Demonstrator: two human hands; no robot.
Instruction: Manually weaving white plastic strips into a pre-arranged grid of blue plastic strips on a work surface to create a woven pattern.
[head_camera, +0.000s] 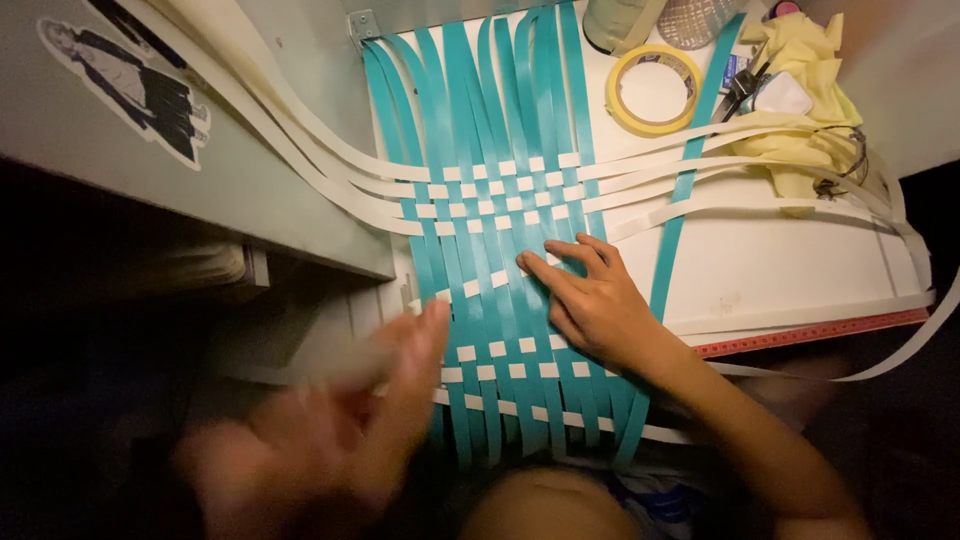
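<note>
A woven mat of teal strips crossed by white strips lies on a white tabletop. My right hand rests flat on the weave near its middle, fingers spread and pointing up-left, pressing the strips down. My left hand is blurred at the mat's lower left edge, fingers apart, its fingertips near the end of a white strip. Neither hand visibly grips anything. One loose teal strip runs diagonally to the right of the weave.
A roll of yellow tape lies at the back, with a yellow cloth, small tools and a mesh cup beside it. A grey cabinet with a sticker stands at left. A red ruler edges the table.
</note>
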